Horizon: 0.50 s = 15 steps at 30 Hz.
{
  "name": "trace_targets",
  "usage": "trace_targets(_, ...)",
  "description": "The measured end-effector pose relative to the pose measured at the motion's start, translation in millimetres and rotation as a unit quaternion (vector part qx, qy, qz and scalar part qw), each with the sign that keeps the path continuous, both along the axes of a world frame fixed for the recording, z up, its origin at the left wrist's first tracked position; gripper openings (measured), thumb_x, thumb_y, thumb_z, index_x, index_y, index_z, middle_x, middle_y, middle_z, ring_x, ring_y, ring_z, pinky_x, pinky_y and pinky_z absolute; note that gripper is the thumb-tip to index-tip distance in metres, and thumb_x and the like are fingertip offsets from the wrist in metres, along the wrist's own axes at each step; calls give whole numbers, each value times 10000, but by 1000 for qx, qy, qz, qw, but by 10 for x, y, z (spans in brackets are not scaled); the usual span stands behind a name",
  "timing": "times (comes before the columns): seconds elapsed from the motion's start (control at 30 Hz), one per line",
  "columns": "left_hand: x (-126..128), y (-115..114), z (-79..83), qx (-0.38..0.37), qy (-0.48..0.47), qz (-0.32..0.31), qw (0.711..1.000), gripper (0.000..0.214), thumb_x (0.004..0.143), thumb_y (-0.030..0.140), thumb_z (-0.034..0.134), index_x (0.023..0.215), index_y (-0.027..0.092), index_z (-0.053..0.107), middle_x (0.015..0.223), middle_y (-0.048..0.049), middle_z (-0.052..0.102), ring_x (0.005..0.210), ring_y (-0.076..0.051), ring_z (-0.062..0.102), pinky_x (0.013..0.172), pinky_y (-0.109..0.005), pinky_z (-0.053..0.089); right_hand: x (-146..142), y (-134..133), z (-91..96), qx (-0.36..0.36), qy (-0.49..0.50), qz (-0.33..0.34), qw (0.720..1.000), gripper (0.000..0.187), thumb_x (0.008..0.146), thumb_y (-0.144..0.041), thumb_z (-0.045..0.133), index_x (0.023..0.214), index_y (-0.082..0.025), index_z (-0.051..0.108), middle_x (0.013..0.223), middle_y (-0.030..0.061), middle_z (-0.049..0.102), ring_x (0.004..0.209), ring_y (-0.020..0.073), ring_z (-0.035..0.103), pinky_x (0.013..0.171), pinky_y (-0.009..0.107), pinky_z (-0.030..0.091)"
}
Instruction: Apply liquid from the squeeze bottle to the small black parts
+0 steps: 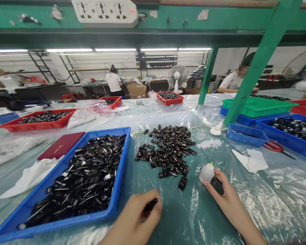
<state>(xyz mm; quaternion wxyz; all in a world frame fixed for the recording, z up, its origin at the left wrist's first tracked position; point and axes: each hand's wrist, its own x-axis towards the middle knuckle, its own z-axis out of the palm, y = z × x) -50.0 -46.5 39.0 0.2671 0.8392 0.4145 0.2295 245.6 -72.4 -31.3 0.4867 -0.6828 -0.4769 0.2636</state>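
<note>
My left hand [135,217] is closed around a small shiny black plastic part [150,206], mostly hidden by the fingers. To the right, my right hand [229,197] has thumb and forefinger on a small translucent squeeze bottle [207,173] with a yellowish tip. A dark patch lies between bottle and palm; whether it is a part or shadow I cannot tell. Ahead of both hands, a loose heap of small black plastic parts [170,146] is spread on the green table. Left of it, a blue tray [121,173] is full of longer black pieces.
Small white bits [209,144] lie beyond the bottle. On the right are crumpled tissue [252,161], red-handled scissors [274,146] and a small blue bin [247,140]. A dark red booklet [62,145] touches the blue tray's left side. A green post [260,61] slants down at right. Two people sit farther back.
</note>
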Motion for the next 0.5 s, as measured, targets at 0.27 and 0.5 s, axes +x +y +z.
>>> trace_targets(0.27,585,291,-69,-85,23,-49,995,358,1031,381,384,754,196,516,653,15,505,571,-160,488,552,-284,350,22,-27,20,-41,28,-21,999,670,839,-668,568,1346,-251,432,1404,183,528,1301,379,479,767,411,539)
trace_targets(0.5,393,301,-126,-174,-92,-46,979,289,1045,355,347,1189,244,573,1167,-81,593,1090,-244,564,955,-391,432,-53,-111,105,-1,68,-26,997,491,872,-619,586,1219,-298,455,1382,132,590,1295,292,522,811,326,541)
